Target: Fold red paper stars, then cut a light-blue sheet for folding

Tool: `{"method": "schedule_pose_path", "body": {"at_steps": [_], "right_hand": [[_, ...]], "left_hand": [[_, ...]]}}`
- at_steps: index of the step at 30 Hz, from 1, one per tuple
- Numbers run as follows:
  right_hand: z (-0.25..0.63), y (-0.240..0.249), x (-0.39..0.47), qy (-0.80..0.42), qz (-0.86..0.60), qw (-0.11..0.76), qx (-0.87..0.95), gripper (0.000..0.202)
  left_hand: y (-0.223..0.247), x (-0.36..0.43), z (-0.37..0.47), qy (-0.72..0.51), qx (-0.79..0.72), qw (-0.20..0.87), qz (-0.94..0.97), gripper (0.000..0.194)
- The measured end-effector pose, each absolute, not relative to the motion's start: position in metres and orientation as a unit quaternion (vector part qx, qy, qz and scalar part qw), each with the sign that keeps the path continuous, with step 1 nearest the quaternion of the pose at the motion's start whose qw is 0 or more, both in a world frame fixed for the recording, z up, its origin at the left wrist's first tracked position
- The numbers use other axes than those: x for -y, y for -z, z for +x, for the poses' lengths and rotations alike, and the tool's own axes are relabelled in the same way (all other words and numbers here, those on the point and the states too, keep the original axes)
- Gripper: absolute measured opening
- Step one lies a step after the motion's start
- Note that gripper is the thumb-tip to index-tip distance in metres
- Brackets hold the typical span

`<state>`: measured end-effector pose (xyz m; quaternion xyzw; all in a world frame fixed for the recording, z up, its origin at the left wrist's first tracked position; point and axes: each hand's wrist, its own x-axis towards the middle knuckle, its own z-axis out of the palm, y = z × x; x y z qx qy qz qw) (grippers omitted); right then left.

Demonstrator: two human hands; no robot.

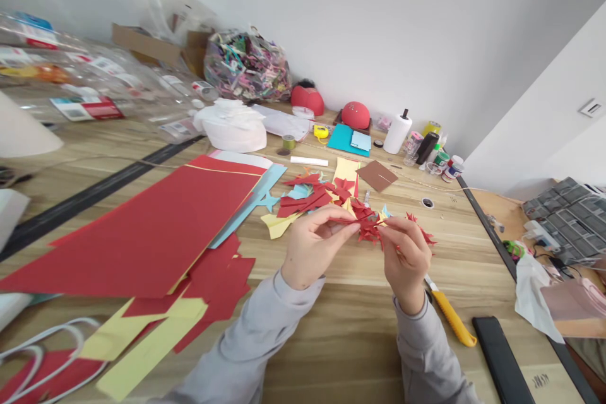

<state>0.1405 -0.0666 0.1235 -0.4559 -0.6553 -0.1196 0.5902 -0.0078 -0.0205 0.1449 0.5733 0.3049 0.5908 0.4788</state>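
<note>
Between my two hands is a small piece of red paper (363, 223), raised in front of a pile of paper scraps. My left hand (316, 243) pinches its left side between thumb and fingers. On the right side, my right hand (406, 254) pinches it with the fingertips. Red, yellow and light blue cut pieces (307, 199) lie on the wooden table just beyond the hands. Large red sheets (142, 233) are stacked to the left, over light blue and yellow paper. The exact shape of the held piece is partly hidden by the fingers.
A yellow-handled cutter (453, 317) and a black phone-like slab (502, 360) lie at the right. White cable (61, 328) loops at the lower left. Bottles, a stuffed plastic bag (246, 66), red cushions (355, 115) and a white bottle (398, 132) stand at the back.
</note>
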Motion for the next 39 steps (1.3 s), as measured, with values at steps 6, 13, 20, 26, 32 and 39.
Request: {"method": "schedule_pose_path", "body": {"at_steps": [6,13,20,26,32,39], "right_hand": [[0.14,-0.119,0.068,0.087,-0.439,0.602,0.661,0.027],[0.139,-0.124,0.071,0.105,-0.429,0.594,0.672,0.031],[0.141,-0.131,0.077,-0.105,-0.417,0.687,0.586,0.012],[0.147,-0.127,0.072,-0.315,-0.435,0.697,0.476,0.015],[0.146,-0.13,0.071,-0.426,-0.428,0.645,0.468,0.01],[0.148,-0.128,0.07,-0.433,-0.436,0.639,0.463,0.008]], "left_hand": [[-0.136,0.022,-0.002,-0.611,-0.31,0.536,0.493,0.016],[-0.134,0.021,0.002,-0.598,-0.294,0.605,0.435,0.02],[-0.131,0.02,-0.001,-0.608,-0.293,0.557,0.484,0.014],[-0.135,0.021,-0.004,-0.597,-0.256,0.51,0.564,0.006],[-0.135,0.02,-0.005,-0.599,-0.227,0.459,0.615,0.007],[-0.138,0.021,-0.006,-0.593,-0.217,0.455,0.628,0.006]]}}
